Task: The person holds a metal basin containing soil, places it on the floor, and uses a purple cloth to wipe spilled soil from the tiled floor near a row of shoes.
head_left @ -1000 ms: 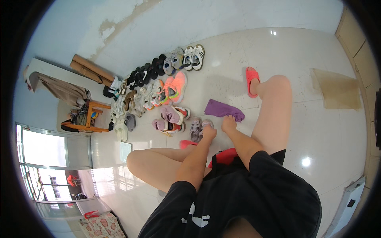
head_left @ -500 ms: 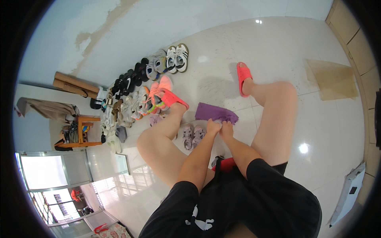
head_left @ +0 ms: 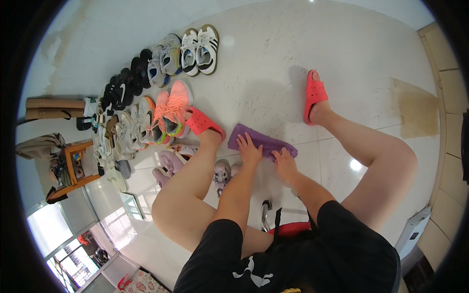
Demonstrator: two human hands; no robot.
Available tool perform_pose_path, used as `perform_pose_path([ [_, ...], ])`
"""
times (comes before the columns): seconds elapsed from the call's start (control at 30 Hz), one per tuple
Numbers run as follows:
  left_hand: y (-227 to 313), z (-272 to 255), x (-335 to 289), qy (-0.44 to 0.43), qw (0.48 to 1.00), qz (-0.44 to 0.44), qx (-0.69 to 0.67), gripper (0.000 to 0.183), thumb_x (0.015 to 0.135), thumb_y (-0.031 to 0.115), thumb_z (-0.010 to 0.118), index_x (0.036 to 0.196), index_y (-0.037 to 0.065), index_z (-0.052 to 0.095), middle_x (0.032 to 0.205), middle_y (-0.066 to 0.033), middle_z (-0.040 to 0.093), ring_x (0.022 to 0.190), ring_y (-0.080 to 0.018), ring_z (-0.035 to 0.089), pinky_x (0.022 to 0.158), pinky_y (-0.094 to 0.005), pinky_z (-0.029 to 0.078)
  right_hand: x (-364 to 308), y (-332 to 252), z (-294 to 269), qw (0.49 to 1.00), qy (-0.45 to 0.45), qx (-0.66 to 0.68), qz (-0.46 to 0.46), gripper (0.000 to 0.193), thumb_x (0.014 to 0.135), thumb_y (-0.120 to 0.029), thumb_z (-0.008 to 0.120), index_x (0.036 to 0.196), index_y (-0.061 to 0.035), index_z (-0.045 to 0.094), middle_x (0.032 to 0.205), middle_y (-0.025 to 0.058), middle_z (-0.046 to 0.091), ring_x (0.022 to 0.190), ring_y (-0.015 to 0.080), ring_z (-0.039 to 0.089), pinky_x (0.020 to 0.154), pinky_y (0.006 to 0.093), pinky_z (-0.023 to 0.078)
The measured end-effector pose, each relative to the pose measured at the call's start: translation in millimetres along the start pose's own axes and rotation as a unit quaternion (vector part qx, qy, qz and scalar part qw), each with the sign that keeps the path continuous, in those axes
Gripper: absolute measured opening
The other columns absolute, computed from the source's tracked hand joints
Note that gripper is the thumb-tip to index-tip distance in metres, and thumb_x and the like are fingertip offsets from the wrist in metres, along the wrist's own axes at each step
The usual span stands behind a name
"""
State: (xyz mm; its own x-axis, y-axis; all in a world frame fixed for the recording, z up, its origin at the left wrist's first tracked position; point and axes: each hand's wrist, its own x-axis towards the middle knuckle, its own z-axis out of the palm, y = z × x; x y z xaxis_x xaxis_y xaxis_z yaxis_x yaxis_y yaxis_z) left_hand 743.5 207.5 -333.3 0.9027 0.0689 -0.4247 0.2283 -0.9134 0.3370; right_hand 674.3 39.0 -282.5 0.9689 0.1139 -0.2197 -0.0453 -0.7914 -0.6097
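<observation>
Shiny tile floor (head_left: pixel 259 53), shoes (head_left: pixel 156 68) lined up toward 10–11 o'clock, purple cloth (head_left: pixel 268 145) at 12, left hand (head_left: pixel 250 152) fanned wide on it, probably to keep it flat, right hand (head_left: pixel 285 165) bunched at its near edge, can't tell if pinching.

An orange wooden frame (head_left: pixel 80 183) is at left, a tan sheet (head_left: pixel 415 110) at right

Floor (head_left: pixel 264 63): glossy pale tile, dark specks. From where I stand, directly on it: purple cloth (head_left: pixel 267 143); rows of shoes (head_left: pixel 126 131), striped white sneakers (head_left: pixel 207 52) at one end.
</observation>
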Motion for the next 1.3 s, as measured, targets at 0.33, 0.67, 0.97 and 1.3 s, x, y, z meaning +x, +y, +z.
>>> perform_pose_path([
  [0.33, -12, -29, 75, -0.096, 0.995, 0.011, -0.027, 0.095, 0.086, 0.05, 0.063, 0.156, 0.012, 0.011, 0.157, -0.0316, 0.002, 0.145, -0.0483, 0.007, 0.117, -0.0513, 0.019, 71, 10, -12, 0.985, 0.037, -0.169, 0.013, 0.023, 0.08, -0.009, 0.059, 0.103, -0.0122, 0.061, 0.096, 0.0099, 0.051, 0.096, 0.0294, 0.056, 0.078, 0.0436, 0.048],
  [0.67, -40, -8, -2, -0.139, 0.989, -0.045, -0.035, 0.106, 0.083, 0.055, 0.064, 0.155, 0.008, 0.003, 0.157, -0.0332, -0.001, 0.145, -0.049, 0.006, 0.118, -0.0488, 0.017, 5, 8, 11, 0.963, -0.088, -0.225, -0.118, 0.024, 0.083, -0.019, 0.062, 0.104, -0.008, 0.065, 0.134, 0.0151, 0.05, 0.127, 0.0327, 0.044, 0.101, 0.0476, 0.037],
  [0.97, -21, 1, 7, 0.023, 0.999, -0.036, 0.032, 0.102, 0.085, 0.058, 0.062, 0.156, 0.009, 0.006, 0.156, -0.0337, 0.002, 0.145, -0.0484, 0.006, 0.115, -0.0576, 0.018, 10, 7, 19, 0.991, 0.052, -0.099, -0.078, 0.047, 0.083, -0.015, 0.063, 0.129, -0.0164, 0.059, 0.129, 0.0077, 0.053, 0.122, 0.0259, 0.047, 0.095, 0.0445, 0.04],
  [1.3, 65, -32, 147, 0.111, 0.983, 0.141, 0.038, 0.081, 0.087, 0.042, 0.066, 0.153, 0.015, 0.027, 0.158, -0.0265, 0.012, 0.145, -0.0473, 0.011, 0.109, -0.0683, 0.019, 124, 39, 0, 0.98, 0.163, -0.108, -0.035, 0.048, 0.083, -0.009, 0.055, 0.129, -0.021, 0.061, 0.118, 0.0062, 0.055, 0.112, 0.0247, 0.051, 0.089, 0.0412, 0.042],
])
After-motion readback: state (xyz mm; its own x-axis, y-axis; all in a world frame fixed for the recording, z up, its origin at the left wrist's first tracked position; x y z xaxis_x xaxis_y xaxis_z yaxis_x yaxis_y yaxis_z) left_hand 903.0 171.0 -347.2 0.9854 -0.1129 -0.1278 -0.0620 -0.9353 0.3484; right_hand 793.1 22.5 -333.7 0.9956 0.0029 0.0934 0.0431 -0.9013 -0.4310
